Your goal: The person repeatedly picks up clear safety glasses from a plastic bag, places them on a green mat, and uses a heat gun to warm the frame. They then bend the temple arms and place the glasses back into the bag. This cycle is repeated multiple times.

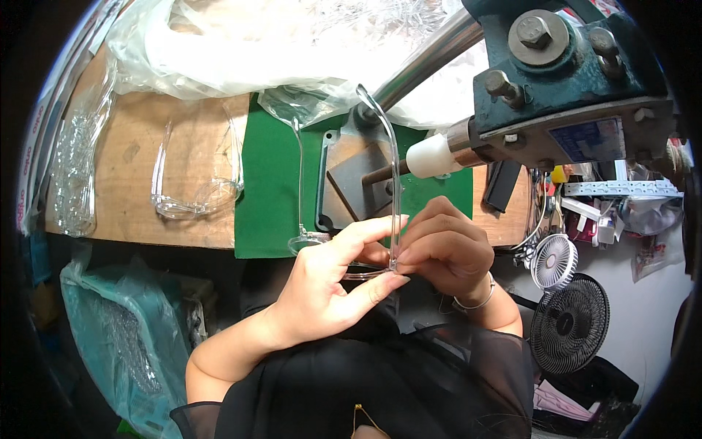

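Note:
A clear plastic eyeglasses frame (395, 168) is held in front of me, both its temples pointing away over the green mat (272, 183). My left hand (325, 282) is closed around the front of the frame, with thumb and fingers at the right-hand corner. At that same corner, by the hinge, the fingers of my right hand (450, 245) are pinched together. Whether they also hold a small part is hidden. The left temple rises free beside the metal base plate (344, 161) of the press.
A dark green arbor press (570, 88) with a white-sleeved rod (431, 155) overhangs the right side. Folded clear frames (194, 201) lie on the wooden table at left, near a plastic bag (219, 66). A bag-lined teal bin (110, 314) stands lower left; two fans (570, 322) are at right.

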Action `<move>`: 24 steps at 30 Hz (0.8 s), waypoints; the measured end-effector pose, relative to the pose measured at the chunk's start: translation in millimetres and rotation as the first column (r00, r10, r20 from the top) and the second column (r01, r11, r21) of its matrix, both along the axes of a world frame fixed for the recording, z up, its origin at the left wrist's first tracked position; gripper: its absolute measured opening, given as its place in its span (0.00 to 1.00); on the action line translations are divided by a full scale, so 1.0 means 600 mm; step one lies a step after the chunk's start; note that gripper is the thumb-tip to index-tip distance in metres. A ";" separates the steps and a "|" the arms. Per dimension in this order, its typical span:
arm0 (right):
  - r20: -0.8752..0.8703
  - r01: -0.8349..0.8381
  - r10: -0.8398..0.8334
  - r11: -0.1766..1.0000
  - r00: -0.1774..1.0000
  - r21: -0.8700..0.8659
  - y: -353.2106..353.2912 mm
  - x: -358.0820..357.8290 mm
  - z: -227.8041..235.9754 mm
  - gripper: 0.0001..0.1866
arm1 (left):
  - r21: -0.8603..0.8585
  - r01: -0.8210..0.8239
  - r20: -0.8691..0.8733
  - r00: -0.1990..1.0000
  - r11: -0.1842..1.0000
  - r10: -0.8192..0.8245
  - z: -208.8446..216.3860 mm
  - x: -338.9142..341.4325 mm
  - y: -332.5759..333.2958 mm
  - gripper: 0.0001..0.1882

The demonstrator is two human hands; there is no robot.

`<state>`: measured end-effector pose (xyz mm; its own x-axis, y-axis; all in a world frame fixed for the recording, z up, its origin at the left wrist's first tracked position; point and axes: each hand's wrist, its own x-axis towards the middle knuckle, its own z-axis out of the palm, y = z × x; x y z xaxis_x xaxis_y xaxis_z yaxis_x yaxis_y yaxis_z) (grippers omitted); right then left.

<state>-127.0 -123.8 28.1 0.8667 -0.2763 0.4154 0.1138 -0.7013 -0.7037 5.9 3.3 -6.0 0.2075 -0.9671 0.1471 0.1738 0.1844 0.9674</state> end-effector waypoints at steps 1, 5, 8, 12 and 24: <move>0.000 0.002 -0.002 1.000 1.000 0.011 0.000 -0.001 0.000 0.08 | 0.014 0.027 0.003 1.000 1.000 -0.027 0.001 0.002 0.002 0.27; 0.016 0.028 -0.030 0.993 0.999 0.114 0.002 -0.010 -0.004 0.08 | -0.025 0.048 0.105 0.993 0.999 -0.045 0.002 0.000 -0.002 0.29; 0.022 0.038 -0.044 0.978 0.999 0.205 0.001 -0.013 -0.012 0.08 | -0.096 -0.047 0.137 0.989 0.994 0.060 0.002 -0.006 -0.009 0.30; 0.005 -0.017 0.016 0.958 1.000 0.285 -0.005 -0.011 -0.013 0.08 | -0.037 -0.002 0.147 0.989 0.999 0.007 0.006 0.000 -0.006 0.33; 0.095 0.004 -0.040 0.937 0.995 0.349 -0.014 -0.009 -0.002 0.07 | 0.078 0.082 -0.130 0.989 0.994 -0.072 0.004 0.006 -0.011 0.33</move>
